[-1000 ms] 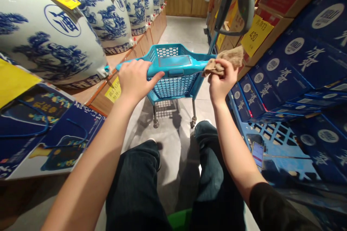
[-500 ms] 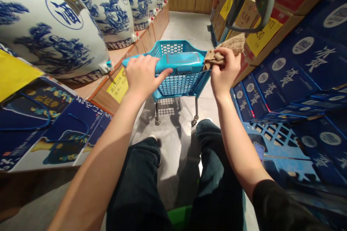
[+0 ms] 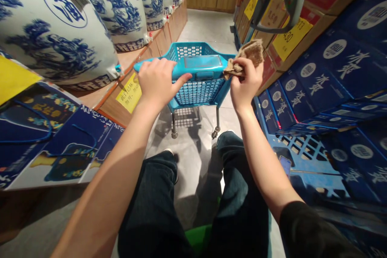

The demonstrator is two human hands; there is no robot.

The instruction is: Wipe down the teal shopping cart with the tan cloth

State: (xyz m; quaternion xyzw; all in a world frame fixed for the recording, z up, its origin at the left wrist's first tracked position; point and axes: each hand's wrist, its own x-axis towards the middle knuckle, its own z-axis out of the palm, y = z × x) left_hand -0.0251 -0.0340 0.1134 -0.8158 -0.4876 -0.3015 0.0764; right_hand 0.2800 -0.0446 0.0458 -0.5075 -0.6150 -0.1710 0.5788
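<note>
A small blue plastic shopping cart (image 3: pixel 198 96) stands on the tiled floor in front of my legs. My left hand (image 3: pixel 157 78) is wrapped over the left part of the cart handle (image 3: pixel 203 67), the thumb lying along its near side. At the handle's right end, my right hand (image 3: pixel 247 82) is closed on a crumpled brown cloth (image 3: pixel 252 51). Part of the cloth sticks up above the fingers, and another part presses against the handle. Whether the right fingers also grip the handle under the cloth cannot be seen.
Large blue-and-white porcelain jars (image 3: pixel 57 36) line a wooden ledge at left, with blue gift bags (image 3: pixel 75 145) nearer. Stacked blue cartons (image 3: pixel 326 76) stand at right on a blue plastic pallet (image 3: pixel 314 179), where a phone (image 3: pixel 285 165) lies. A grey handle (image 3: pixel 298 8) overhangs at upper right.
My right hand and the cloth have shifted slightly left along the handle, and the cloth has changed shape. My left hand keeps its hold. The whole view has moved a little.
</note>
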